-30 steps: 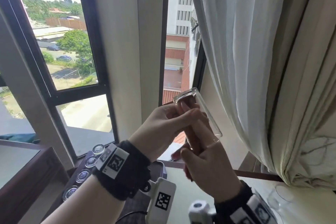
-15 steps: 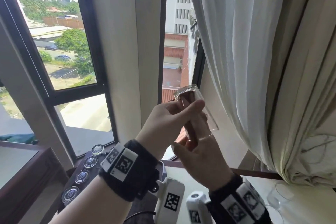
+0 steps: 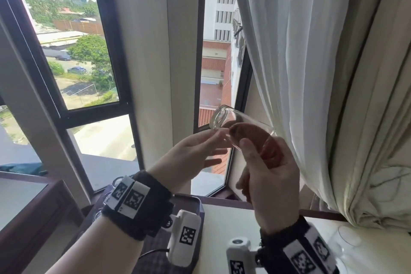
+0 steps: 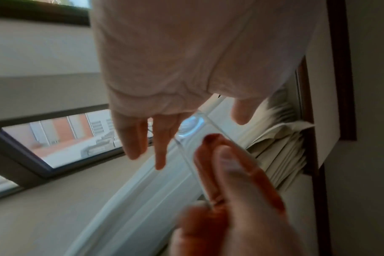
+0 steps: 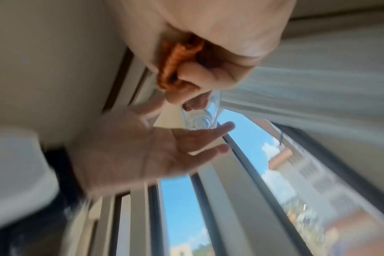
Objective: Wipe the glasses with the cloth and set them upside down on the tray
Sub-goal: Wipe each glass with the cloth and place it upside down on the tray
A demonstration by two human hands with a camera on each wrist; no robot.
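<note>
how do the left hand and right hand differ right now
The left hand is open with straight, spread fingers; the right hand is curled. The right hand grips the glass and the reddish cloth tucked inside it; the left hand holds nothing, its fingertips near the glass's base. Both are raised before the window, each with a black wristband.

No readable text; wrist bands (image 3: 131, 196) apparently carry only square codes.

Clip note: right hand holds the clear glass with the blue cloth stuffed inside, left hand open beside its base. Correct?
Not quite: the cloth inside the clear glass is rust-orange, not blue, as the right wrist view shows. The right hand holds it; the left hand is open.
</note>
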